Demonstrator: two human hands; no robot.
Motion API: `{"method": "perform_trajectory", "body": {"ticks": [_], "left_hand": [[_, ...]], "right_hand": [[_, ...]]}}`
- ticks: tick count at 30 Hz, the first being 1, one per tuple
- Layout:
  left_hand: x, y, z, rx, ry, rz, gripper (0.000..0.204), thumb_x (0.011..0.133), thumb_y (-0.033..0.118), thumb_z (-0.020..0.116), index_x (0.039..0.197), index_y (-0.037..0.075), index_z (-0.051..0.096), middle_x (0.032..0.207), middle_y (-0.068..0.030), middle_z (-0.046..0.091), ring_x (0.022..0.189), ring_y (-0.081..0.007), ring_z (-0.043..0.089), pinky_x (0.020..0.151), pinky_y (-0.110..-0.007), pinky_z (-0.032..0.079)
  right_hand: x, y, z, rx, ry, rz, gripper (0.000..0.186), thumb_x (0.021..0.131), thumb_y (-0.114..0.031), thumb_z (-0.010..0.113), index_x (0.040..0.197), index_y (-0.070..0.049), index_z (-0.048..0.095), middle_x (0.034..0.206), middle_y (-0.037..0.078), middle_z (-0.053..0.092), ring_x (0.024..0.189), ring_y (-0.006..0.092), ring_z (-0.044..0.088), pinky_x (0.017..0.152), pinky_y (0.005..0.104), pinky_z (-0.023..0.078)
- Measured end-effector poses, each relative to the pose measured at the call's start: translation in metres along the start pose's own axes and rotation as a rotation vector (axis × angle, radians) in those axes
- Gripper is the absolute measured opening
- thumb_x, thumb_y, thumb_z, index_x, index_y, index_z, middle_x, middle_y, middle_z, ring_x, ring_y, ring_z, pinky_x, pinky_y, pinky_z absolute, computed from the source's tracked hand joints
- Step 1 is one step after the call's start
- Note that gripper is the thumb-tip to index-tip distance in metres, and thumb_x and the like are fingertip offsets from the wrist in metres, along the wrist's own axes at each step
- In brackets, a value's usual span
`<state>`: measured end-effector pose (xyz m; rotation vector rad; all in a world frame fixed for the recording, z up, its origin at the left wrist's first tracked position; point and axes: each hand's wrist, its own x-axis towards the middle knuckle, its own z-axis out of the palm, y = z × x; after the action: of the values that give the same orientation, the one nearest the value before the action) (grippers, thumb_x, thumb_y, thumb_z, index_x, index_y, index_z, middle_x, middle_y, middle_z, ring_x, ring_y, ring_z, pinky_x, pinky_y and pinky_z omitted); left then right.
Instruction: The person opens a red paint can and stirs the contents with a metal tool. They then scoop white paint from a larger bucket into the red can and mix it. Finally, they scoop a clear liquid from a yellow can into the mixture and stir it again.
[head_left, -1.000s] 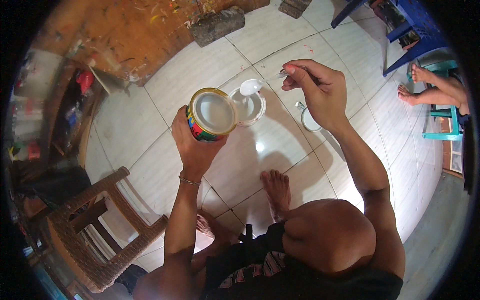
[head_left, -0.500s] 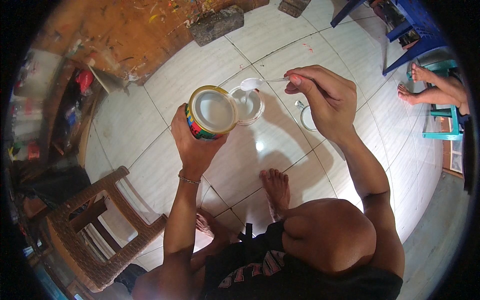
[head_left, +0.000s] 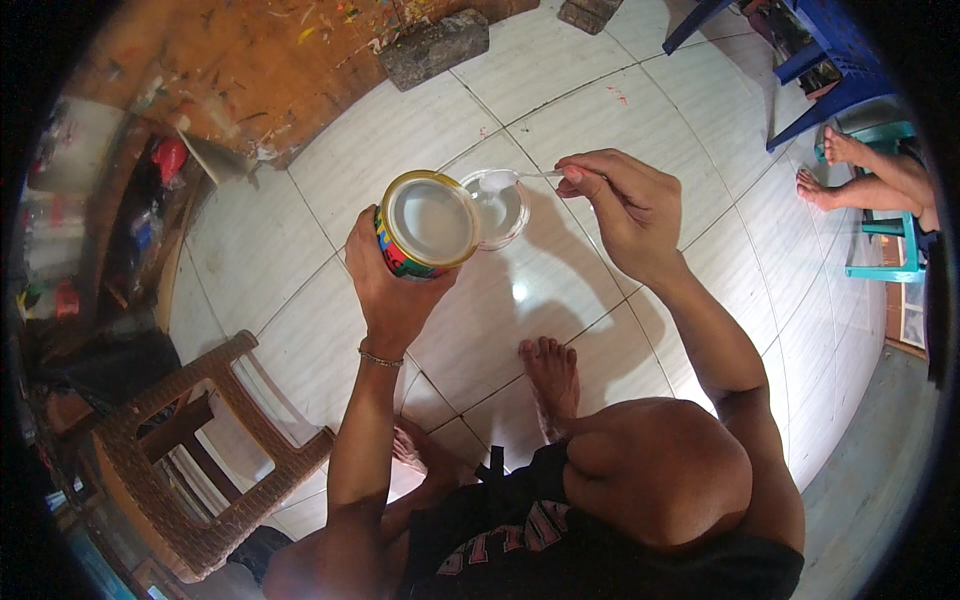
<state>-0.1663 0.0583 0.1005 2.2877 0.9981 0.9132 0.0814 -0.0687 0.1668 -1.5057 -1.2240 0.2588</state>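
Note:
My left hand (head_left: 392,300) is wrapped round an open can (head_left: 396,260) with a gold rim and a multicoloured label. Greyish-white stuff shows inside it. Pinched by its handle in my right hand (head_left: 635,215) is a spoon (head_left: 498,180) with white material in its bowl. The spoon's bowl is over a clear round container (head_left: 507,238), which holds some whitish content and seems to stand on the floor. The can's rim partly covers the container's left side.
White floor tiles (head_left: 330,180) lie below. A brown woven-pattern plastic stool (head_left: 215,500) is at lower left. A stone block (head_left: 435,50) sits by a paint-spattered board (head_left: 240,70). Another person's feet (head_left: 835,190), a teal stool (head_left: 905,250) and a blue chair (head_left: 840,80) are at right.
My right hand has moved left and slightly down with the spoon, bringing its bowl lower over the container. A round clear item seen beside that hand is now hidden. The can barely moved.

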Motion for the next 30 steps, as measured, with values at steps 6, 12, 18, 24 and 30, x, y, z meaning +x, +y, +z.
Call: {"method": "perform_trajectory", "body": {"ticks": [6,12,18,24,30], "left_hand": [[0.0,0.002,0.001,0.007,-0.026,-0.021,0.096,0.06,0.017,0.101,0.141,0.005,0.051,0.127,-0.0128,0.062,0.119,-0.0307,0.062,0.103,-0.043,0.051],[-0.002,-0.001,0.0,0.007,-0.035,-0.042,0.096,0.059,0.019,0.102,0.14,0.004,0.052,0.127,-0.0129,0.062,0.117,-0.0326,0.062,0.102,-0.044,0.051],[-0.003,-0.005,0.007,0.04,-0.012,0.026,0.102,0.06,0.024,0.102,0.144,0.002,0.048,0.13,-0.0166,0.06,0.121,-0.0358,0.059,0.103,-0.047,0.049],[-0.004,-0.005,0.008,0.023,-0.034,-0.009,0.108,0.058,0.024,0.101,0.146,-0.003,0.044,0.136,-0.0218,0.056,0.129,-0.0392,0.052,0.11,-0.051,0.042],[-0.003,-0.005,0.015,0.031,-0.07,-0.007,0.109,0.058,0.025,0.1,0.147,-0.002,0.043,0.138,-0.0217,0.054,0.132,-0.04,0.05,0.111,-0.052,0.04]], "right_hand": [[-0.031,0.059,0.03,-0.047,-0.101,0.048,0.015,0.098,-0.008,0.068,0.103,0.004,0.076,0.096,0.017,0.077,0.081,0.0259,0.076,0.072,0.033,0.06],[-0.038,0.069,0.038,-0.206,-0.238,-0.076,0.014,0.101,-0.003,0.066,0.106,0.005,0.075,0.1,0.016,0.077,0.083,0.021,0.077,0.075,0.0316,0.062],[-0.032,0.081,0.019,0.255,0.149,0.518,0.021,0.104,-0.008,0.062,0.106,0.011,0.072,0.093,0.015,0.073,0.078,0.0223,0.075,0.071,0.0342,0.065],[-0.007,0.068,-0.014,0.396,0.367,0.666,0.027,0.103,-0.012,0.06,0.106,0.014,0.069,0.094,0.017,0.068,0.076,0.0253,0.074,0.068,0.0353,0.065],[0.016,0.031,-0.008,0.447,0.291,0.574,0.028,0.104,-0.014,0.063,0.105,0.013,0.069,0.093,0.018,0.07,0.078,0.0244,0.075,0.069,0.0339,0.065]]}}
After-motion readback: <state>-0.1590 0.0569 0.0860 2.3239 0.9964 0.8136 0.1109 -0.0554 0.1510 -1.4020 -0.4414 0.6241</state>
